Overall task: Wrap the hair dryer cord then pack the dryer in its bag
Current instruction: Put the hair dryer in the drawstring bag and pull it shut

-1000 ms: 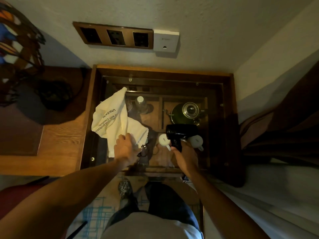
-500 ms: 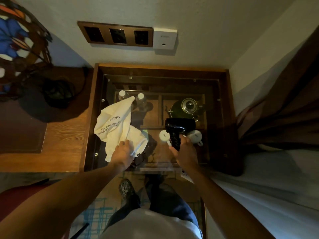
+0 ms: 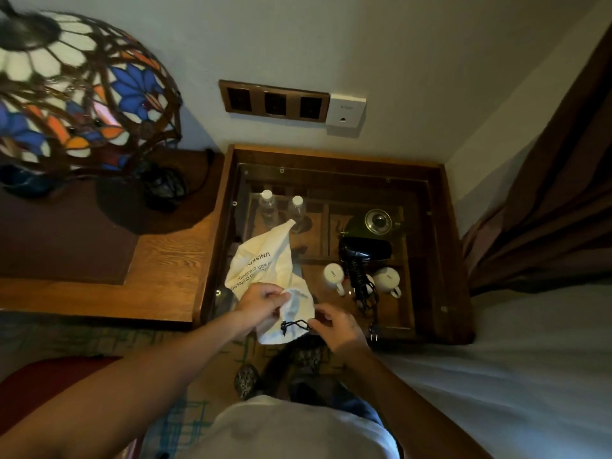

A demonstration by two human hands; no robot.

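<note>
Hands are both occupied at the mouth of the cloth bag (image 3: pixel 261 270), which is held above the near left part of the glass-topped table (image 3: pixel 458 260). It is the largest piece in play and hangs limp and creased, so it is judged light and soft; it is best taken at the hem on both sides and spread wide. The hair dryer (image 3: pixel 366 251) lies apart on the glass to the right, with its handle toward the person. It is judged rigid, smooth and the heavier item, so the handle is the natural hold. Its cord (image 3: pixel 362 286) is coiled around the handle, with the plug (image 3: pixel 373 336) trailing loose; whether the coil is secure cannot be made out in the dim light. The left hand (image 3: pixel 261 304) is pinched shut on the bag's rim. The right hand (image 3: pixel 334 326) is closed on the black drawstring (image 3: pixel 294 325), which is thin and slack.
</note>
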